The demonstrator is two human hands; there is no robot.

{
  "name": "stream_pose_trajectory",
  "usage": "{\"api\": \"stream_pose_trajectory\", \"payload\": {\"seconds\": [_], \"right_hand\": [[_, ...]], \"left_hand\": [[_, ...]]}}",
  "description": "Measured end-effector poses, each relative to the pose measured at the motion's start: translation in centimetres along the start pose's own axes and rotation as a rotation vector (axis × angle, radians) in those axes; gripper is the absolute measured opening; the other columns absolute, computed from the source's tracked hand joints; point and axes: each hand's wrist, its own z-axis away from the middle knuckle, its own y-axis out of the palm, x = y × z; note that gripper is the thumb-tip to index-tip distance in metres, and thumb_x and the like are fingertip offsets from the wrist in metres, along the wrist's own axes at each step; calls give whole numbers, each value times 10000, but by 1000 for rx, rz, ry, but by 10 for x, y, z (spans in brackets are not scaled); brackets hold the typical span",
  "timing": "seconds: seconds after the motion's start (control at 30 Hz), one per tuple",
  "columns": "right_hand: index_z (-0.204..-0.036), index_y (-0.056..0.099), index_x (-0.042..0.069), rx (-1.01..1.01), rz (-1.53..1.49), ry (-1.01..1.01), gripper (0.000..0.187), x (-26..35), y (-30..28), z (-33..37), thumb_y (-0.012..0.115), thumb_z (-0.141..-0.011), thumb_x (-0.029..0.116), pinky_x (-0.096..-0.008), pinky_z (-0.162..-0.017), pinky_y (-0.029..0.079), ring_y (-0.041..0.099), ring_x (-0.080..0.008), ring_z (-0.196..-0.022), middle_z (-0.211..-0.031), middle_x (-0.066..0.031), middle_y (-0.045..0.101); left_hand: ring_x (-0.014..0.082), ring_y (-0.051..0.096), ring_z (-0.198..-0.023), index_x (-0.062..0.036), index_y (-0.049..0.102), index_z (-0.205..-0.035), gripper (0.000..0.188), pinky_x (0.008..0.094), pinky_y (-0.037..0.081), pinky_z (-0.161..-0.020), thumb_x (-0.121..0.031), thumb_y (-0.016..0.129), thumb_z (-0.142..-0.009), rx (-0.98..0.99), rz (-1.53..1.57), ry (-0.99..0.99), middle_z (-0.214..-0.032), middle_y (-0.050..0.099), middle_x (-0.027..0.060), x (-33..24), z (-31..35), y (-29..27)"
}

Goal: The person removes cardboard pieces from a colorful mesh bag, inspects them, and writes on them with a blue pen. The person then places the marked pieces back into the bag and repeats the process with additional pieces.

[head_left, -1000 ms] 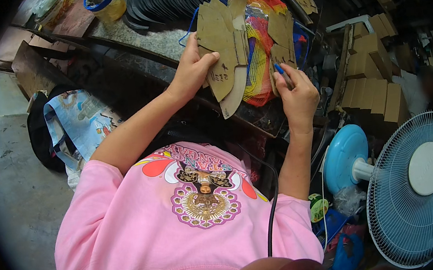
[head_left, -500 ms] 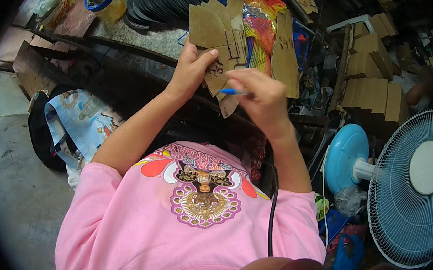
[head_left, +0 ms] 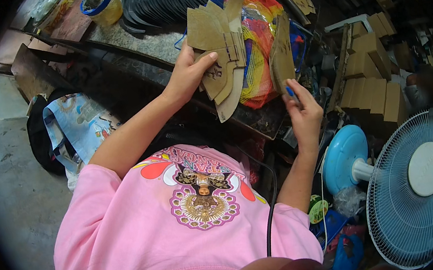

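Note:
My left hand (head_left: 186,75) grips a fanned stack of brown cardboard cut-outs (head_left: 217,45) with pen marks on them, held over the edge of the dark stone worktop (head_left: 149,44). My right hand (head_left: 303,110) is lower and to the right. It holds a blue pen (head_left: 289,91), and its fingertips pinch the lower edge of a single cardboard piece (head_left: 281,54) that stands on edge, apart from the stack. Between the two hands lies a bright mesh bag (head_left: 258,51) in red, yellow and orange.
A pile of dark curved pieces (head_left: 160,4) and a yellow tub with a blue rim (head_left: 102,4) sit at the back of the worktop. Stacked cardboard boxes (head_left: 374,81) stand right. A blue and white fan (head_left: 407,189) is at lower right. A printed bag (head_left: 76,131) lies on the floor at left.
Half a second ago my right hand reached to the stack beside my left hand. It has now drawn back to the right with one cardboard piece separated from the stack.

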Motion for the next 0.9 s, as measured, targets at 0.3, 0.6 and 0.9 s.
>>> {"api": "stream_pose_trajectory", "payload": {"seconds": [0.3, 0.6, 0.9], "right_hand": [[-1173, 674, 35, -223, -25, -395, 412, 40, 12, -21, 675, -765, -24, -369, -794, 553, 689, -314, -1004, -1157, -128, 687], [-1131, 705, 105, 234, -223, -289, 429, 52, 20, -20, 807, -717, 155, -338, -720, 572, 713, -255, -842, -1213, -136, 653], [-1275, 628, 113, 113, 218, -70, 524, 14, -4, -12, 773, -772, 144, -369, -904, 531, 630, -306, -1137, -1332, -147, 588]], "left_hand": [[184, 511, -1216, -13, 348, -1396, 495, 332, 427, -1022, -155, 562, -973, -14, 154, -76, -1329, 511, 124, -7, -1, 0], [201, 505, -1230, 14, 297, -1395, 541, 342, 416, -1047, -42, 548, -920, 22, 12, -17, -1340, 491, 136, -3, -2, 0], [194, 506, -1221, 26, 284, -1385, 549, 343, 430, -1038, -35, 558, -914, 7, -7, -24, -1313, 495, 143, -2, -2, -2]]}}
